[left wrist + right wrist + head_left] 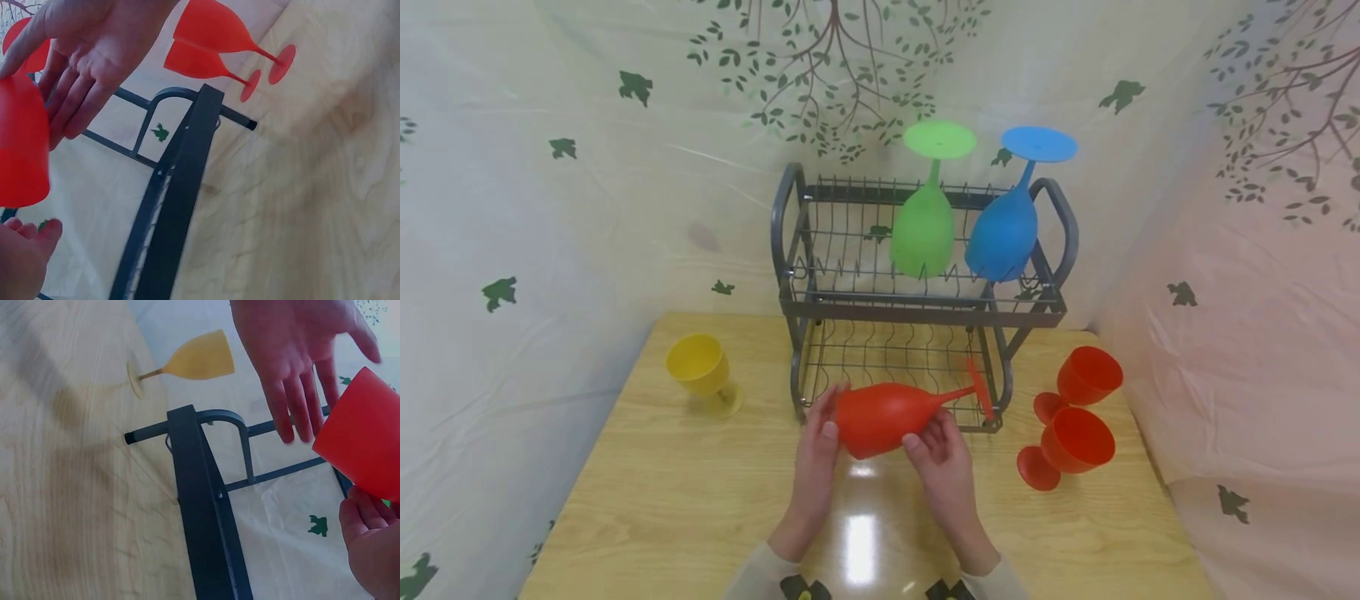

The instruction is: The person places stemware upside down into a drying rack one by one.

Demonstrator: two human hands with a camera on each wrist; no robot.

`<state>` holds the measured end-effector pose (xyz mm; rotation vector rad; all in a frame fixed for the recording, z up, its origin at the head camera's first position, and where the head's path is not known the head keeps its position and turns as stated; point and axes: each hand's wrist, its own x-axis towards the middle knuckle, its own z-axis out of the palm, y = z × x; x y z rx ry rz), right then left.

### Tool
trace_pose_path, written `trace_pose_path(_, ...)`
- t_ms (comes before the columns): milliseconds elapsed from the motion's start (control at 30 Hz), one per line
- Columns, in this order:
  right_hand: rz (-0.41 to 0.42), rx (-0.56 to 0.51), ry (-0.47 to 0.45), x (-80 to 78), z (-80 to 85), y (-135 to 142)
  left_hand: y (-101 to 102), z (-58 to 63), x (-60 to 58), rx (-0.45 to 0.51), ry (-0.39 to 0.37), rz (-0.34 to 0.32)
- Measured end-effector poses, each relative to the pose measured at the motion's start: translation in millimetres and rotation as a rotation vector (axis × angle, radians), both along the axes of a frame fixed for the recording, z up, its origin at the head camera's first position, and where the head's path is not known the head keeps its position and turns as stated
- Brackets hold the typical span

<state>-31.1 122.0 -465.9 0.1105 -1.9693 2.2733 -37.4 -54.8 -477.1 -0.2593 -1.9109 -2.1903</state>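
A red plastic goblet (883,417) lies sideways in the air before the rack's lower tier, its bowl toward the left and its stem and foot toward the right. My right hand (949,467) holds the bowl close to the stem, thumb in front and fingers underneath. At the rim end is my left hand (815,458); in the right wrist view that left hand (297,362) has long, straight fingers at the rim, with the thumb standing off the bowl. The left wrist view shows the bowl (22,156) between both hands, its stem out of frame.
A dark two-tier dish rack (925,317) stands at the table's back. On its upper tier, a green goblet (922,233) and a blue goblet (1003,237) lean upside down. One yellow goblet (696,367) stands left; two red goblets (1090,375) stand right. Patterned cloth (715,167) surrounds the table.
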Motion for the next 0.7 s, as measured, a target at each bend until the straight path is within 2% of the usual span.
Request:
trace_pose_path(167,-0.030,0.012,0.038,-0.5,5.6,4,-8,12.7,-0.2,-0.051,0.076,-0.002)
trace_pose_path(500,-0.069,0.024,0.045,-3.1,14.2,10,-26,32.7,-15.0,-0.182,0.400,0.052)
trace_pose_path(600,-0.073,0.021,0.052,-4.1,16.7,10,-33,39.4,-21.7,-0.246,0.483,0.093)
trace_pose_path(700,-0.069,0.014,0.074,-5.5,19.3,12,-40,46.3,-28.4,-0.332,0.553,0.162)
